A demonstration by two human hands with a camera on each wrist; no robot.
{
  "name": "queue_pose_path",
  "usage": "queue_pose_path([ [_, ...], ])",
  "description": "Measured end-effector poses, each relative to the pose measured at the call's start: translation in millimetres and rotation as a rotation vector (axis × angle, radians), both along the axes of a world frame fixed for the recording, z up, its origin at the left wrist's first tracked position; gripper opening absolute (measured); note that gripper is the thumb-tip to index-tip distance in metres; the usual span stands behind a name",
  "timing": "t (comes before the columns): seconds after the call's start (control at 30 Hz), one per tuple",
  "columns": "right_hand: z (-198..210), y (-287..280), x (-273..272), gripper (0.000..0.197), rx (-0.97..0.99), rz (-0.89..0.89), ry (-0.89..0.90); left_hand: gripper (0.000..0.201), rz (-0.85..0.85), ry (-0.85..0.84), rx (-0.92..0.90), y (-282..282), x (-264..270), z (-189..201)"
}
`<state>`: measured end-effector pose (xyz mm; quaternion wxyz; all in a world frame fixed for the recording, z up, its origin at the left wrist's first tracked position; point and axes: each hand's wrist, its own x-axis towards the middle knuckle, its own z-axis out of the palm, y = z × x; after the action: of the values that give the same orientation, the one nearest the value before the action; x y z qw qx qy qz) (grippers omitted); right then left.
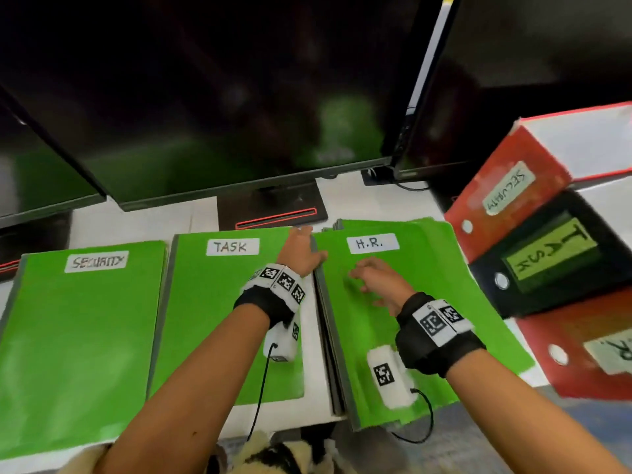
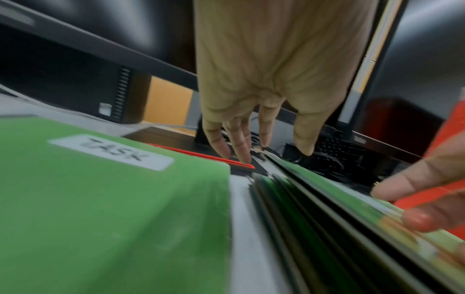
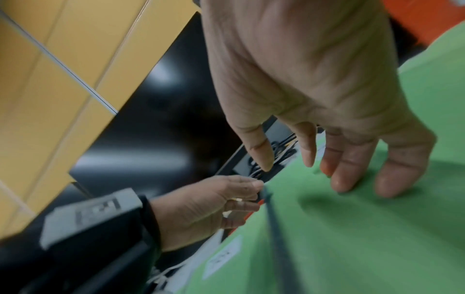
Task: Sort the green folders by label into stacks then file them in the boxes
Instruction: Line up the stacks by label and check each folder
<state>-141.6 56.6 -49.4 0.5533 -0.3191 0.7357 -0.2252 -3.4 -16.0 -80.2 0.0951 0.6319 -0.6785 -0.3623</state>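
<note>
Three stacks of green folders lie side by side on the white desk. The SECURITY stack is at the left, the TASK stack in the middle and the H.R. stack at the right. My left hand reaches into the gap between the TASK and H.R. stacks. Its fingers are straight against the H.R. stack's left spine edge, near the far corner. My right hand rests its fingertips on the top H.R. folder and holds nothing.
At the right, file boxes lie tilted: a red one labelled SECURITY, a black one labelled TASK and a red one with a half-hidden label. Dark monitors and a stand base close off the back.
</note>
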Motion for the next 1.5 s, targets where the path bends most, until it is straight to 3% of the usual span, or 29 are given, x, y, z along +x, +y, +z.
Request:
queue_pose_path([
  [0.1, -7, 7, -23, 0.033, 0.023, 0.027, 0.047, 0.072, 0.095, -0.017, 0.035, 3, -28, -3],
  [0.2, -11, 11, -42, 0.044, 0.013, 0.132, 0.075, 0.054, 0.174, 0.005, 0.040, 0, -41, -2],
  [0.37, -9, 0, -68, 0.060, -0.162, 0.410, 0.419, 0.044, 0.000, -0.054, 0.058, -8, -38, 8],
  [0.5, -9, -10, -86, 0.080, -0.184, 0.658, 0.594, 0.040, -0.151, -0.120, 0.237, -5, -32, 13],
  [0.57, -12, -11, -90, 0.069, -0.162, 0.769, 0.618, 0.019, -0.169, -0.076, 0.300, -2, -30, 15],
  [0.6, -14, -11, -90, 0.056, -0.174, 0.799, 0.635, 0.024, -0.155, -0.044, 0.302, -2, -30, 16],
  [0.67, -18, -11, -91, 0.045, -0.211, 0.816, 0.659, 0.028, -0.071, -0.004, 0.257, -3, -30, 10],
  [0.77, -23, -11, -91, 0.068, -0.244, 0.810, 0.664, 0.006, 0.240, 0.137, 0.091, -6, -39, -3],
  [0.83, -24, -10, -90, 0.079, -0.259, 0.841, 0.706, 0.023, 0.363, 0.139, 0.113, -6, -47, -8],
  [0.9, -21, -10, -92, 0.079, -0.267, 0.848, 0.726, 0.032, 0.339, 0.049, 0.114, -7, -52, -10],
  [1.03, -12, -14, -98, 0.073, -0.256, 0.785, 0.602, 0.025, 0.312, -0.030, 0.045, -14, -53, -2],
  [1.17, -7, -15, -101, 0.060, -0.274, 0.741, 0.501, 0.010, 0.408, 0.203, 0.048, -22, -47, 4],
  [1.27, -2, -20, -101, 0.054, -0.259, 0.728, 0.493, 0.020, 0.440, 0.427, 0.234, -19, -42, 8],
  [1.33, 4, -25, -101, 0.051, -0.236, 0.752, 0.514, 0.020, 0.359, 0.434, 0.238, -19, -40, 17],
  [1.4, 10, -29, -99, 0.065, -0.203, 0.810, 0.576, 0.021, 0.275, 0.436, 0.144, -25, -37, 28],
  [1.5, 19, -34, -94, 0.080, -0.232, 0.837, 0.638, 0.029, 0.281, 0.457, -0.003, -40, -29, 44],
])
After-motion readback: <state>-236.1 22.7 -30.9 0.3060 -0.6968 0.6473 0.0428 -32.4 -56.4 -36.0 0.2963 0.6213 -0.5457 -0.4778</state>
